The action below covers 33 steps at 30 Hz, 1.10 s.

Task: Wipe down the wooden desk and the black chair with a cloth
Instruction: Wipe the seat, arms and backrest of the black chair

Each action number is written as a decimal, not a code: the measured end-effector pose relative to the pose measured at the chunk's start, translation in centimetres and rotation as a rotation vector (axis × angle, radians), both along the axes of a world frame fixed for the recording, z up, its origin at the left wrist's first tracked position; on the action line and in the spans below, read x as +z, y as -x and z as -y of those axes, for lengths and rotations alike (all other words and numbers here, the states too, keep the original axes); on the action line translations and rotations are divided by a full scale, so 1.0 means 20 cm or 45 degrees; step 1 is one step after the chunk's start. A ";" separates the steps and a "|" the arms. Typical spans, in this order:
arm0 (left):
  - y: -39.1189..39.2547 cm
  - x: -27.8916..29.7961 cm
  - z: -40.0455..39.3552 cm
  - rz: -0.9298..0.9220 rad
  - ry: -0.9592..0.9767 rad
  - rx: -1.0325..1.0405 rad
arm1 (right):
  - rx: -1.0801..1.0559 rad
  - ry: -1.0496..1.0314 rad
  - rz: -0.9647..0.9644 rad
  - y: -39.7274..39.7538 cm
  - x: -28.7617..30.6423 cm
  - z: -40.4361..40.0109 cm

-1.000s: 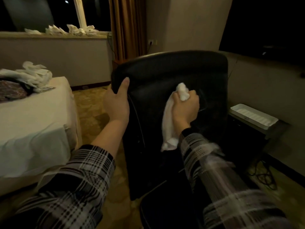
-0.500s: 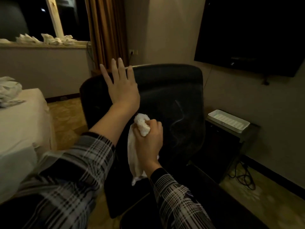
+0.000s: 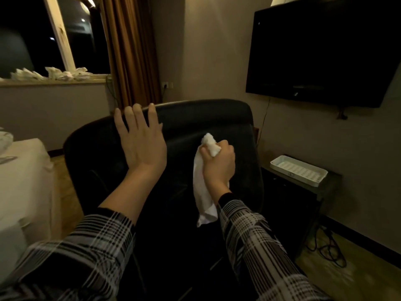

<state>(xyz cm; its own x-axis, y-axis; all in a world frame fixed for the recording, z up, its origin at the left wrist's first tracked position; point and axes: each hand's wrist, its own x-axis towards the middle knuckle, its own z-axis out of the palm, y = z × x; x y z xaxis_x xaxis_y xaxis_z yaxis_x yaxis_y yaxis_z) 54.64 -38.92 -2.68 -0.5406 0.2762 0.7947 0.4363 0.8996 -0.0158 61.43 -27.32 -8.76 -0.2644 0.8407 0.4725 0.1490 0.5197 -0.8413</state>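
Black padded leather chair (image 3: 206, 118) stood in front of me. My left hand (image 3: 142, 142) was raised before its backrest, fingers straight and spread. My right hand (image 3: 219, 164) gripped the bunched white cloth (image 3: 201, 192) near the backrest's top right corner.

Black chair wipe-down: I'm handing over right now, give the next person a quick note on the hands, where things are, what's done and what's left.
Left hand: open, fingers straight and spread in front of the upper backrest of the black chair; whether it touches the chair cannot be told.
Right hand: grips the white cloth, bunched end held against the front of the backrest, the rest hanging below the wrist.
Done: wiping of the backrest front is under way.
Left: rest of the backrest and the seat. The wooden desk is not clearly in view, so its state cannot be told.
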 end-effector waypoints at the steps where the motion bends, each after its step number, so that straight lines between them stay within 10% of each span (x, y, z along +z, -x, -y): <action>1: -0.01 0.00 0.00 0.003 -0.008 0.003 | -0.066 0.047 0.010 0.01 0.00 0.03; 10: -0.05 0.00 0.04 0.048 -0.044 0.026 | 0.211 -0.348 -0.039 -0.06 -0.13 0.23; 16: -0.05 -0.01 0.02 0.043 -0.022 0.049 | -0.076 0.018 0.107 -0.06 0.01 -0.11; 33: -0.08 0.05 -0.32 -0.007 0.452 -0.136 | 0.086 -0.002 0.148 -0.13 -0.13 0.07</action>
